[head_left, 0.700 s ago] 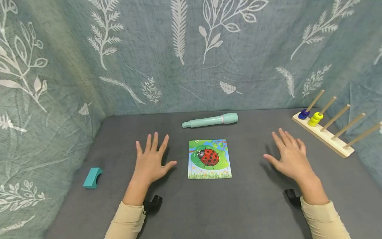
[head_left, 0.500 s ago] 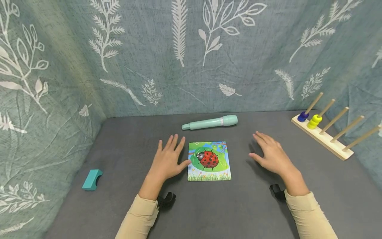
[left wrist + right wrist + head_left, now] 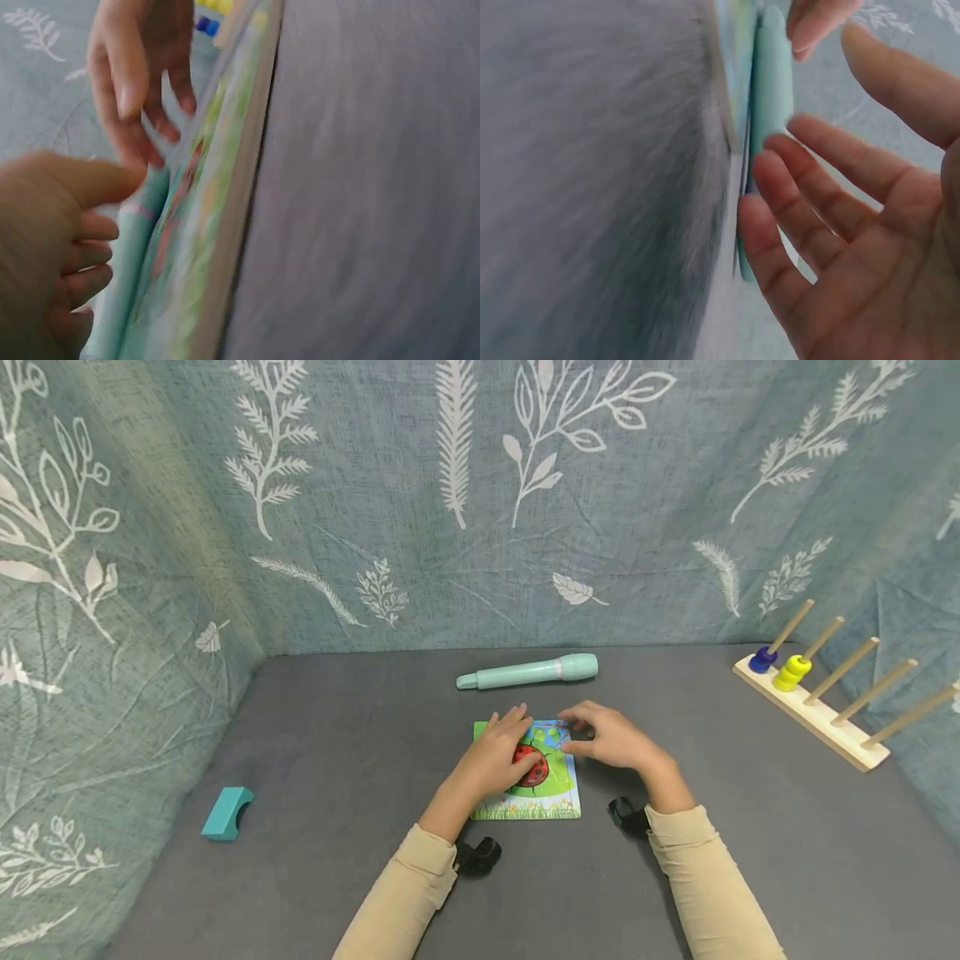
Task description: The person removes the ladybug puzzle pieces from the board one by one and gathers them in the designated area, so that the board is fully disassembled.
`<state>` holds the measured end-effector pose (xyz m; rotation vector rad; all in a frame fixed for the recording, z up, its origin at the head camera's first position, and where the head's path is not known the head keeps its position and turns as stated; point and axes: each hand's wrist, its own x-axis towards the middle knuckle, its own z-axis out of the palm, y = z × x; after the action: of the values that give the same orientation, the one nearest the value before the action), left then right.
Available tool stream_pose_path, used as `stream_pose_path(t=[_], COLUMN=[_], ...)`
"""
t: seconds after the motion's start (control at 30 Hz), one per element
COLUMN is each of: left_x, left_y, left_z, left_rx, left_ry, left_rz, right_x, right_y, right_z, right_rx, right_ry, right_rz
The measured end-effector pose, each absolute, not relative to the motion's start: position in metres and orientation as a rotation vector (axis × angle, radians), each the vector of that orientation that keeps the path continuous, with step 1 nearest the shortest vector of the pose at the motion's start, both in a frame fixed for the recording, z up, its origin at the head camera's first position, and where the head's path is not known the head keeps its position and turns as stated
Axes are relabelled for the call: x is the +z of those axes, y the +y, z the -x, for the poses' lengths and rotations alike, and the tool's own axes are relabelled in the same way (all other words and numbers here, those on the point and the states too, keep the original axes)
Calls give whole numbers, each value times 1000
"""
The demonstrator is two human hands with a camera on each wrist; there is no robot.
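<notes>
two bare hands meet at a flat, square picture board (image 3: 553, 787), glossy, with a red, black-spotted ladybug on green and a pale wooden-looking edge, at the middle of the scene. the left hand (image 3: 491, 762) lies over its left and far part, fingers loosely extended and grasping nothing; the right hand (image 3: 613, 737) is at its far right corner, fingers apart and gently bent, likewise unclenched. whether either touches the board cannot be told. beyond it lies a smooth mint-green tapered rod (image 3: 525, 673) with a pale pinkish band, thicker at its right end. far right, a light wooden bar (image 3: 823, 713) bears five slanting round pegs, two of them threaded with rounded dark blue beads (image 3: 762, 660) and yellow beads (image 3: 792, 673). on the left sits a teal block with an arched cutout (image 3: 227, 814). the counter (image 3: 337, 735) is matte dark grey; behind and beside it hangs wrinkled blue-green cloth (image 3: 352, 477) printed with white leaves. beige sleeves (image 3: 401, 893) cover the forearms.
</notes>
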<state>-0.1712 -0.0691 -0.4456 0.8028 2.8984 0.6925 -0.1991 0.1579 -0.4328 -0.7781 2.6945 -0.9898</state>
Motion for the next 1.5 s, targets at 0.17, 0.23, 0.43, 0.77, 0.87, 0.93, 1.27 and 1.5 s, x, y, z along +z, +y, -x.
stream_pose_path(t=[0.17,0.23,0.43,0.77,0.87,0.93,1.27,1.5], left_x=[-462,-466,-469,-466,-466,-465,-466,-466], left_y=[-66,-66,-69,-69,-69,-69,-70,-69], left_z=[170,170,170,168,170,171,172,172], left_rx=[816,818,739,651,651,636,667,700], left_ry=[2874,2861,2896,2937,2940,2943,2927,2931], left_rz=[-824,-824,-824,-824,-834,-836,-778,-775], right_x=[-439,-441,-444,-439,-438,-438,-443,-447], right_y=[150,148,142,138,136,134,133,136], right_z=[206,207,206,204,206,207,213,214], right_rx=[-984,-967,-915,-789,-759,-769,-961,-1063], right_ry=[2604,2600,2653,2675,2682,2679,2562,2496], right_rz=[768,779,832,863,865,858,795,744])
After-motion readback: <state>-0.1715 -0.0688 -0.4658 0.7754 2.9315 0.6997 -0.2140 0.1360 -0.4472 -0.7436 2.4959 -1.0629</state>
